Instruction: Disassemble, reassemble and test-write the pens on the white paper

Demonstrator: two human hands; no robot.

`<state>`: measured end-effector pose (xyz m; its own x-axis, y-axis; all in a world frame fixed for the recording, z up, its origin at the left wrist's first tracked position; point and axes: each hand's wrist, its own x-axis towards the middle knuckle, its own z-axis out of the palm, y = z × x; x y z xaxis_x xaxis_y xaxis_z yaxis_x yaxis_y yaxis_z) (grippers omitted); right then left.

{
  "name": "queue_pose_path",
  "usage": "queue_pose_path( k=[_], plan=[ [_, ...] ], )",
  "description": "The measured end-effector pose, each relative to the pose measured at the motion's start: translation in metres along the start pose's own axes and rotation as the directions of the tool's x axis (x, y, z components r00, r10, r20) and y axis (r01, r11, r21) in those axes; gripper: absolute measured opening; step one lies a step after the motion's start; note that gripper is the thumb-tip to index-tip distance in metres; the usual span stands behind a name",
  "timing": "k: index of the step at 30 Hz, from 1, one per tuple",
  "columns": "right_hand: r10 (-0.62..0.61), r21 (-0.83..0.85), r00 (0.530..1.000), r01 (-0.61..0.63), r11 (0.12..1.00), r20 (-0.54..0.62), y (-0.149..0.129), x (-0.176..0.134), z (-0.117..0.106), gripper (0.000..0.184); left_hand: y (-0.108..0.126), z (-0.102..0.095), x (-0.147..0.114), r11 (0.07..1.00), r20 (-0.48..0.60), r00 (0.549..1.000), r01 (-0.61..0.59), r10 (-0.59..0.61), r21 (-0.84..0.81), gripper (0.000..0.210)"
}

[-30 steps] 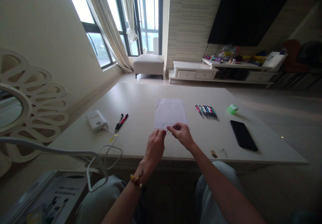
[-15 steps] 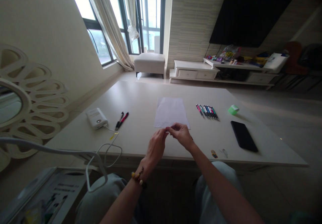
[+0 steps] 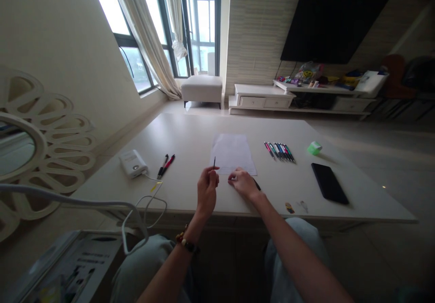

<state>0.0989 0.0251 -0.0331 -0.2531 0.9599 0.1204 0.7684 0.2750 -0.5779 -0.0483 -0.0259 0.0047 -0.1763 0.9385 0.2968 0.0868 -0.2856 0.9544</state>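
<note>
Both hands are being held over the near part of the table (image 3: pixel 183 135). By the left hand (image 3: pixel 206 187), its fingers curled in, a thin dark rod (image 3: pixel 214 162) is being gripped low down, standing nearly upright before the paper (image 3: pixel 231 151). The fingers of the right hand (image 3: pixel 242 182) are being bent inward beside the paper's near edge; a dark piece (image 3: pixel 257 184) is showing behind this hand, but whether it is being gripped cannot be told.

By its slimness, the rod is being judged very light, fairly stiff, perhaps slippery, and liable to bend if squeezed hard; a gentle fingertip pinch around its middle is being suggested.

On the smooth, pale tabletop, a row of pens (image 3: pixel 279 151) and a phone (image 3: pixel 329 183) are lying to the right, near a green object (image 3: pixel 314 148); two pens (image 3: pixel 167 165) and a white charger (image 3: pixel 132 163) are lying to the left. Beyond, a stool (image 3: pixel 201 89) is being lit by tall windows, and a TV (image 3: pixel 335 27) is being displayed above a low cabinet (image 3: pixel 261 95).
</note>
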Motion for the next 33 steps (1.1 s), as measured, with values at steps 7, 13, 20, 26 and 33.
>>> queue_pose_path(
  k=[7,13,20,26,33],
  plan=[
    [0.078,0.517,0.966,0.062,0.854,-0.245,-0.011,0.0,-0.019,0.019,-0.005,0.01,-0.004,0.997,0.029,0.999,0.011,-0.013,0.074,0.03],
    [0.207,0.818,0.893,0.244,0.521,-0.399,-0.016,-0.007,-0.044,0.02,-0.019,0.022,-0.008,0.983,0.132,0.989,0.034,-0.058,0.178,0.031],
    [0.173,0.829,0.92,0.221,0.514,-0.353,-0.023,-0.01,-0.044,0.022,-0.019,0.029,-0.013,0.978,0.2,0.978,0.024,-0.066,0.206,0.029],
    [0.158,0.812,0.922,0.217,0.542,-0.353,-0.019,-0.009,-0.043,0.022,-0.019,0.029,-0.013,0.978,0.195,0.979,0.024,-0.065,0.208,0.029],
    [0.1,0.809,0.959,0.165,0.564,-0.265,-0.023,-0.012,-0.036,0.03,-0.019,0.028,-0.013,0.976,0.18,0.983,0.007,-0.048,0.219,0.028]
  ],
)
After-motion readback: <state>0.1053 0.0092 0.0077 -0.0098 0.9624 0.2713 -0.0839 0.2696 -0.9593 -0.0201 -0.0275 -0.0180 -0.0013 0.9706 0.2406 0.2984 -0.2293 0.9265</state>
